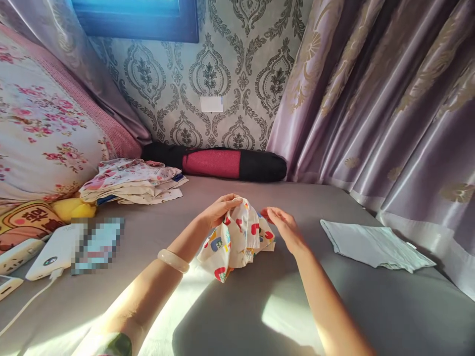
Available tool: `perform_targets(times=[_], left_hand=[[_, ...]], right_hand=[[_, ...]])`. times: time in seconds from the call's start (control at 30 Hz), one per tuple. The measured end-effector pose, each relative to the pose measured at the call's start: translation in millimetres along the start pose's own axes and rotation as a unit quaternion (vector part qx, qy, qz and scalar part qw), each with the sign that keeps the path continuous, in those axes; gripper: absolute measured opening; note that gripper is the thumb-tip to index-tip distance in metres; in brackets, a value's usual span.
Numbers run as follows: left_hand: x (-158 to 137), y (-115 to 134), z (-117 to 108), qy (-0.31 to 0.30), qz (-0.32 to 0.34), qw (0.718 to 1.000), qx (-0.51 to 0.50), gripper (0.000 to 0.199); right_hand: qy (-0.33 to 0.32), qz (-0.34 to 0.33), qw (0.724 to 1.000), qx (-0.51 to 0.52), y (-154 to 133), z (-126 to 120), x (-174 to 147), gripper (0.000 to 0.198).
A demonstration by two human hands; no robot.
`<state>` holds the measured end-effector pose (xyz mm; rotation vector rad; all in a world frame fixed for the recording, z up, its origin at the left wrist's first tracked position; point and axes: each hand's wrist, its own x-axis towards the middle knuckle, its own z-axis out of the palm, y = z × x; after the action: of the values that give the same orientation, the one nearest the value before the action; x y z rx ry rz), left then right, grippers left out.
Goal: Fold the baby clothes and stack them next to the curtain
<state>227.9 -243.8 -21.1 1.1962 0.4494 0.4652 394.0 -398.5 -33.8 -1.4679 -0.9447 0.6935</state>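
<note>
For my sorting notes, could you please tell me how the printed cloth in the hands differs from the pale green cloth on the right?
The printed cloth is cream with bright shapes, crumpled and lifted in both hands; the pale green cloth is plain, folded flat and untouched. Both are over the same grey sheet.

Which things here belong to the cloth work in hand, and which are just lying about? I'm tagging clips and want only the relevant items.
In hand:
- patterned cloth, gripped by the left hand and touched by the right hand
- folded clothes pile
- folded grey cloth

Lying about:
- power bank
- yellow plush toy
- red and black roll
- floral pillow
</note>
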Motion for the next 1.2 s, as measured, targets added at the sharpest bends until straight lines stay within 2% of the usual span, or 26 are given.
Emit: perform_targets(times=[0.17,0.27,0.37,0.43,0.53,0.6,0.67,0.77,0.9,1.2], left_hand=[[-4.5,-0.3,0.6,0.061,0.012,0.997,0.034,0.039],[-14.1,1.1,2.3,0.142,0.040,0.986,0.080,0.042],[-33.2,0.2,9.2,0.233,0.116,0.952,0.161,0.045],[-49.1,-4.2,15.2,0.258,0.146,0.921,0.251,0.050],[-68.7,-16.2,20.6,0.258,0.119,0.880,0.380,0.051],[-75.3,-24.6,19.2,0.255,0.088,0.870,0.413,0.042],[-77.0,-29.9,13.9,0.253,0.057,0.878,0.402,0.033],[-76.0,-28.4,3.7,0.242,0.023,0.910,0.336,0.027],[-75.9,-15.2,-5.7,0.224,0.032,0.948,0.225,0.024],[-65.8,9.4,-23.2,0.257,0.081,0.957,0.112,0.014]], right_hand=[[-0.085,-0.025,0.992,-0.085,-13.4,8.6,-12.7,0.044],[-0.077,-0.052,0.991,-0.091,-9.0,12.2,-12.3,0.042],[-0.039,-0.048,0.996,-0.057,-1.3,14.8,-8.1,0.042],[-0.017,-0.046,0.998,-0.045,2.1,15.6,-5.8,0.041],[-0.003,-0.049,0.997,-0.051,3.4,15.2,-4.8,0.040],[0.001,-0.054,0.997,-0.050,3.0,13.2,-4.8,0.040],[0.009,-0.060,0.997,-0.048,2.4,9.2,-4.4,0.040],[0.020,-0.059,0.997,-0.038,0.6,-0.7,-2.9,0.043],[0.025,-0.034,0.999,-0.008,-4.8,-15.9,-2.0,0.046],[0.025,-0.039,0.999,-0.020,-6.6,-37.4,0.4,0.048]])
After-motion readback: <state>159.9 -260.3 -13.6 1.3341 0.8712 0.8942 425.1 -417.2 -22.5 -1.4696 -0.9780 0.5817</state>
